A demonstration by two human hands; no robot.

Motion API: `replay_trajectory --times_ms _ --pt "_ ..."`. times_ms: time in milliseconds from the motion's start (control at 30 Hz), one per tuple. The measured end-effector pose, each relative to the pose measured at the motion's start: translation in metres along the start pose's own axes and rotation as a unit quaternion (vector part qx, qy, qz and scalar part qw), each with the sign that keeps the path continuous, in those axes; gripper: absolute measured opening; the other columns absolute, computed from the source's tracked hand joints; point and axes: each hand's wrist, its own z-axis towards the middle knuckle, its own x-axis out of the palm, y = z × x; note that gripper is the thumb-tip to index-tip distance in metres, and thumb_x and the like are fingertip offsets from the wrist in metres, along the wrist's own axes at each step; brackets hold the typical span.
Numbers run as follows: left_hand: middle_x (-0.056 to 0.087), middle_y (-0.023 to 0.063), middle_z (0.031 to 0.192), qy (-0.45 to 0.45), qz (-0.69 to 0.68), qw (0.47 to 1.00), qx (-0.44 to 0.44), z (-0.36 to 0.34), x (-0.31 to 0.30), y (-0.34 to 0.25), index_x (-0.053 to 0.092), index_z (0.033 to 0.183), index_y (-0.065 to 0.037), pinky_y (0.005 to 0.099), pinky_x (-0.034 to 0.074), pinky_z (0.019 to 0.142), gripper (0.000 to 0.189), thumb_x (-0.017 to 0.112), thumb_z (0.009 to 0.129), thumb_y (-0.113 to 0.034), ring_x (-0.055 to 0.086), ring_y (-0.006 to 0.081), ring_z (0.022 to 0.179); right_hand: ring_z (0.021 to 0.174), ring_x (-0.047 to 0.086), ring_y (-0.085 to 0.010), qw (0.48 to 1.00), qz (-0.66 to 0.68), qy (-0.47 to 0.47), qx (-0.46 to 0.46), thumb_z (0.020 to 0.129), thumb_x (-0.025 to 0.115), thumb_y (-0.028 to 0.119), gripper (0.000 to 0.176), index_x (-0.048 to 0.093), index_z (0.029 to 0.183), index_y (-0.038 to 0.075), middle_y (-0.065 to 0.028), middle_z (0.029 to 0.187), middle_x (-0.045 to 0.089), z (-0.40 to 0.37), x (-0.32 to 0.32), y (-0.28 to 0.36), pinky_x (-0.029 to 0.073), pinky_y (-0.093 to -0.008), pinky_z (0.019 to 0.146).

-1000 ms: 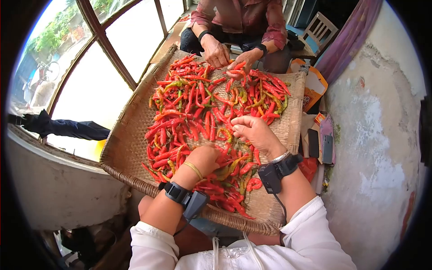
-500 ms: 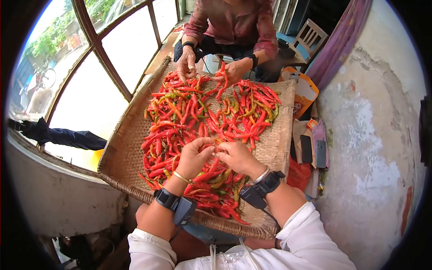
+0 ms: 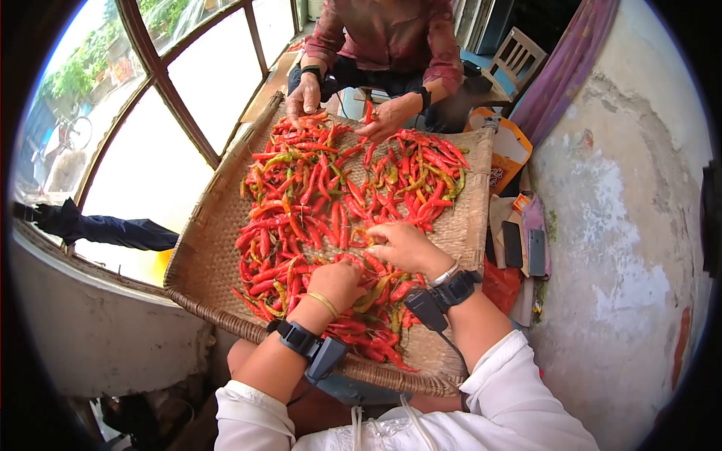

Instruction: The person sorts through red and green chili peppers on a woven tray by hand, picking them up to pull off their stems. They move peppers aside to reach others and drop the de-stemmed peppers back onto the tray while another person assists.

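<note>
Red chili peppers (image 3: 274, 225), with some orange and green ones among them, lie heaped in a wide woven tray (image 3: 462, 240). My left hand (image 3: 335, 286) is down on the near part of the heap, its fingers curled among the peppers. What those fingers grip is hidden. To the right and a little farther off, my right hand (image 3: 406, 246) is over the heap with bent fingers. Its thumb and fingertips close around a chili pepper that is only partly visible. Both wrists wear black straps with small devices.
Across the tray a co-worker's two hands (image 3: 304, 96) (image 3: 392, 116) handle chili peppers. A dark folded umbrella (image 3: 124, 229) sticks in at the left by the window. On the right are phones (image 3: 536, 252), an orange bag (image 3: 505, 150) and a rough wall (image 3: 617, 225).
My hands, together over the heap before, have moved apart. The left has come down and nearer to me; the right has shifted slightly up and right. The co-worker's hand on the left has shifted slightly left.
</note>
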Motion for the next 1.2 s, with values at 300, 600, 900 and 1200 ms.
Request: replay_trajectory --times_ms 300,600,900,1200 --pt "0.062 0.0152 0.08 -0.031 -0.141 0.989 0.016 0.012 0.014 0.001 0.05 0.107 -0.004 0.0409 0.048 0.065 0.046 0.067 0.067 -0.02 0.06 0.0331 0.075 0.09 0.057 -0.0356 0.993 -0.097 0.055 0.034 0.075 0.058 0.019 0.034 0.053 0.105 0.004 -0.0202 0.09 0.061 -0.007 0.029 -0.004 0.045 -0.0437 0.077" --pt "0.062 0.0118 0.071 -0.138 -0.449 0.881 -0.056 0.015 0.005 0.005 0.056 0.095 -0.003 0.035 0.048 0.06 0.027 0.064 0.07 -0.011 0.061 0.0254 0.064 0.059 0.056 -0.0125 0.959 0.265 0.022 0.099 0.073 0.061 0.013 0.026 0.06 0.096 0.002 -0.0067 0.071 0.061 0.005 0.028 -0.015 0.044 -0.0268 0.055" --pt "0.062 0.0149 0.077 -0.159 -0.233 0.959 -0.042 0.009 -0.008 0.012 0.06 0.086 -0.003 0.035 0.048 0.063 0.018 0.064 0.075 -0.015 0.061 0.0273 0.07 0.058 0.054 -0.0055 0.896 0.414 -0.127 0.103 0.084 0.056 0.013 0.021 0.055 0.098 -0.002 -0.0024 0.072 0.057 0.003 -0.015 -0.004 0.041 -0.0171 0.047" --pt "0.061 0.0142 0.077 0.044 -0.047 0.997 -0.04 0.006 -0.006 0.004 0.06 0.087 -0.007 0.0416 0.048 0.065 0.03 0.062 0.073 -0.033 0.06 0.0318 0.075 0.079 0.062 -0.0255 0.989 -0.119 0.01 0.083 0.073 0.064 0.025 0.027 0.065 0.09 0.004 -0.0134 0.078 0.064 0.004 0.019 -0.015 0.048 -0.0373 0.068"
